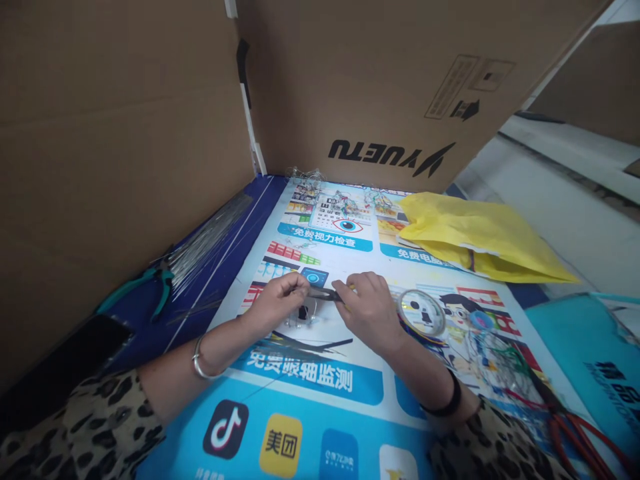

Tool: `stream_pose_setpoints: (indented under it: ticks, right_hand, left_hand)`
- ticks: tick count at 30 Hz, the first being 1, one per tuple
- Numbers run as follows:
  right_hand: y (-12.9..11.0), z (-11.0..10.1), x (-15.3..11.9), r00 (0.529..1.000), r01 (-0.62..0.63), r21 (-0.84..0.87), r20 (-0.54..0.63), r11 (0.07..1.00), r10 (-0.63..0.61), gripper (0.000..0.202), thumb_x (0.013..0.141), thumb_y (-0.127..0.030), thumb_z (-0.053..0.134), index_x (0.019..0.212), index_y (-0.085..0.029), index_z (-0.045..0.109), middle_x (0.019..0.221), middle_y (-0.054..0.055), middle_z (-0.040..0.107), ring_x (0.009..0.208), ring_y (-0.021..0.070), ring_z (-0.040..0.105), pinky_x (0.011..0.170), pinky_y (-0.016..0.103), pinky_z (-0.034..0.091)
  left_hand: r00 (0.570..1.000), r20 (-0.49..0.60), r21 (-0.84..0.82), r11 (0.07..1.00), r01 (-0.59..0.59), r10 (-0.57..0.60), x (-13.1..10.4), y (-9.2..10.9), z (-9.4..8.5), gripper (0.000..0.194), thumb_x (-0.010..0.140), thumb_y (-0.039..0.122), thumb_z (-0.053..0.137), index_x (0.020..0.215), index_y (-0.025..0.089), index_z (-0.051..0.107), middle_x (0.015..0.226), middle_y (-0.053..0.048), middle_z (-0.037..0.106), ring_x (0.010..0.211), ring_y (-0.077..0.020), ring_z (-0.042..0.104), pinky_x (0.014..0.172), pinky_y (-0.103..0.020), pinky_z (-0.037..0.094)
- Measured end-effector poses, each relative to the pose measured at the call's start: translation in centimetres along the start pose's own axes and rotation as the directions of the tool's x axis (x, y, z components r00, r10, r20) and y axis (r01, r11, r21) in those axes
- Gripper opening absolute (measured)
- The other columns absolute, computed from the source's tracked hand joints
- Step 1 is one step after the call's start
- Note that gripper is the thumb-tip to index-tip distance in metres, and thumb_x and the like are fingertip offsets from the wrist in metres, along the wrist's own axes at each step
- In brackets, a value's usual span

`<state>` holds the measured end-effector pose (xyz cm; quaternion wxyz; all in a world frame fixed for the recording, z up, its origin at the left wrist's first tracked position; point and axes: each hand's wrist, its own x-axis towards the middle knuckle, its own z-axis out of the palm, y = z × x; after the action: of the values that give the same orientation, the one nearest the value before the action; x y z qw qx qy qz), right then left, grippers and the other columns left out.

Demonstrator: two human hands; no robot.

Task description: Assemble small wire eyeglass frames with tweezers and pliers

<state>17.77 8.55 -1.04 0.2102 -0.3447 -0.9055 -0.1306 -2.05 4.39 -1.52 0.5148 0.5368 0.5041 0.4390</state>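
On poster-covered worktop (185,427), before cardboard panels (350,80): holding pliers (325,293) mid-poster in closed right grip (370,310), tips toward left grip (275,300). Pinching narrowly there; cannot tell on what. Probably braced two-handed for control, with thin wires (205,243) laid within reach.

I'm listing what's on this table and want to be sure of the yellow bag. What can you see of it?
The yellow bag looks soft and thin, like fabric or paper, with a wrinkled surface. It lies fairly flat and skewed, partly on the printed sheet, its right end narrowing past the sheet's edge. A slit gapes along its near side, edged with something whitish; a small dark item shows there, too unclear to name. Neither hand touches it.
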Motion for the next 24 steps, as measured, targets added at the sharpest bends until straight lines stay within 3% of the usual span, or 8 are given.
stream_pose_setpoints:
  ticks: [14, 24]
  right_hand:
    - [0.83, 0.06, -0.15, 0.989, 0.133, -0.110, -0.054, 0.985, -0.139, 0.018, 0.085, -0.020, 0.050, 0.097, -0.019, 0.062, 0.077, 0.006, 0.055, 0.077, 0.0188, 0.040, 0.068, 0.033, 0.026]
    - [0.89, 0.08, -0.09, 0.988, 0.139, -0.121, -0.049, 0.983, -0.146, 0.015, 0.085, -0.020, 0.050, 0.093, -0.019, 0.062, 0.072, 0.004, 0.053, 0.073, 0.0179, 0.038, 0.065, 0.033, 0.024]
  left_hand:
    - [1.000, 0.010, 0.115, 0.993, -0.017, 0.016, -0.06, 0.56, 0.24, 0.014, 0.075, 0.028, 0.050, 0.068, 0.016, 0.047, 0.060, 0.004, 0.041, 0.054, -0.0082, 0.036, 0.052, -0.021, 0.029]
    - [0.999, 0.023, 0.165, 0.986, -0.028, 0.025, -0.03, 0.54, 0.19, 0.012, 0.075, 0.026, 0.047, 0.069, 0.016, 0.047, 0.061, 0.004, 0.042, 0.056, -0.0090, 0.038, 0.053, -0.022, 0.031]
